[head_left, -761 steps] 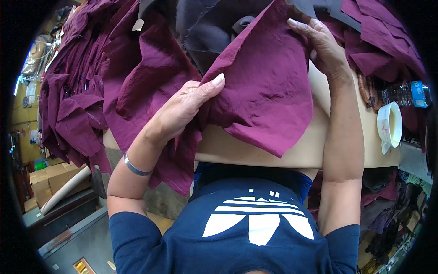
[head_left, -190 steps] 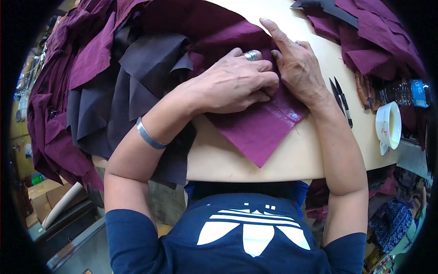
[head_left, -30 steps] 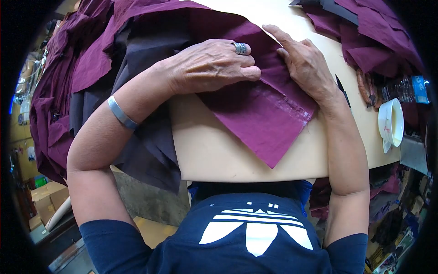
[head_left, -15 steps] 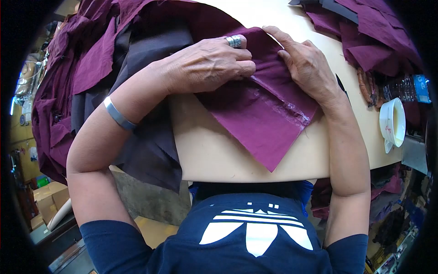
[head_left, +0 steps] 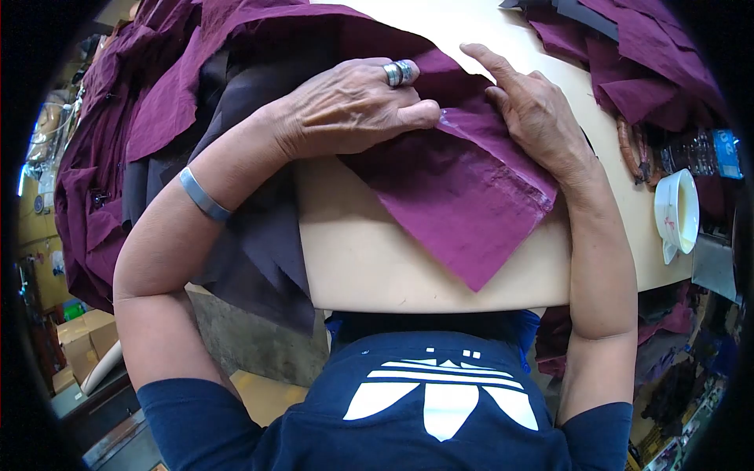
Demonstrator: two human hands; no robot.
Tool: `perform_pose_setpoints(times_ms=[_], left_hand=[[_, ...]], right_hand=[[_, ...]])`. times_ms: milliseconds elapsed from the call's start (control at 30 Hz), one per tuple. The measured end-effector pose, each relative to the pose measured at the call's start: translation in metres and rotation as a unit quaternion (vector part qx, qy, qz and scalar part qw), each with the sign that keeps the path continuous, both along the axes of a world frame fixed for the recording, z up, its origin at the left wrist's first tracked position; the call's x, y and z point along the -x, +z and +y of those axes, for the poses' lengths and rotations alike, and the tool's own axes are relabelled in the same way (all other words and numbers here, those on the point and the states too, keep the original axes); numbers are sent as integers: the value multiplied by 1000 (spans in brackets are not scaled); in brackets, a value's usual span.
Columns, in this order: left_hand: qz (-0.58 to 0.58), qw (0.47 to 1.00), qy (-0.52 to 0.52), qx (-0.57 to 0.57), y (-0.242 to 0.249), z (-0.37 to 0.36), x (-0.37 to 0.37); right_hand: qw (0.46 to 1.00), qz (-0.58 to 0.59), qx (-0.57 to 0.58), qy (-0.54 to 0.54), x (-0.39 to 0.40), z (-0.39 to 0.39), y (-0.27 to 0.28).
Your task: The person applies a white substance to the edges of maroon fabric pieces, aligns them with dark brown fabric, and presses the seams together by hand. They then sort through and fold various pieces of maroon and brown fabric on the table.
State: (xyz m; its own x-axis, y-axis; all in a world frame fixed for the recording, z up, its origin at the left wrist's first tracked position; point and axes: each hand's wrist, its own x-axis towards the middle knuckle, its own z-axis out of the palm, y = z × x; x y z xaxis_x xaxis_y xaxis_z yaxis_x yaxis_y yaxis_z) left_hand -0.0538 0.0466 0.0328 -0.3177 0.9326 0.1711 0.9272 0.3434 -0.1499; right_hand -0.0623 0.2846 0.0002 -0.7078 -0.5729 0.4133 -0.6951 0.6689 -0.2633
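Note:
A maroon piece of cloth (head_left: 463, 212) lies in front of me, one corner pointing toward the table's near edge. A whitish, paste-like streak runs along a fold or seam in it. My left hand (head_left: 357, 110), with rings and a bracelet, has its fingers curled and its thumb pressed on the cloth near the upper end of that streak. My right hand (head_left: 542, 122) rests at the cloth's right edge; its index finger is stretched out and its thumb is apart from it. The other right fingers are mostly hidden.
Maroon fabric (head_left: 165, 102) and dark fabric (head_left: 259, 228) hang over the left of the table (head_left: 369, 267). More maroon cloth (head_left: 644, 86) is piled at the upper right. A white cup (head_left: 667, 208) and a plastic bottle (head_left: 699, 153) stand at the right.
The cloth's near corner has shifted slightly right and away from me, and the streaked part has moved right. My left thumb now lies straighter on the cloth. My right hand has moved slightly right.

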Motion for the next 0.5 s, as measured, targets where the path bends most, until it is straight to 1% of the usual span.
perform_pose_setpoints(times_ms=[67, 167, 267, 400, 433, 500], left_hand=[[-14, 1000, 9, 18, 0, 2, -2], [-82, 995, 40, -35, 0, 2, 1], [-86, 996, 26, -29, -5, -4, 8], [-99, 994, 37, -31, -5, -4, 6], [-80, 995, 22, -47, -4, -4, 5], [-66, 997, 19, -23, 0, -4, 5]], right_hand=[[1000, -15, -2, -4, -1, 0, 2], [999, -30, 4, -14, -2, 1, 5], [999, -35, 2, -18, -3, 2, 5], [999, -35, -16, -23, -1, 4, 6], [999, -28, -11, -22, -1, 4, 5], [1000, -15, -3, -22, -2, 4, 4]])
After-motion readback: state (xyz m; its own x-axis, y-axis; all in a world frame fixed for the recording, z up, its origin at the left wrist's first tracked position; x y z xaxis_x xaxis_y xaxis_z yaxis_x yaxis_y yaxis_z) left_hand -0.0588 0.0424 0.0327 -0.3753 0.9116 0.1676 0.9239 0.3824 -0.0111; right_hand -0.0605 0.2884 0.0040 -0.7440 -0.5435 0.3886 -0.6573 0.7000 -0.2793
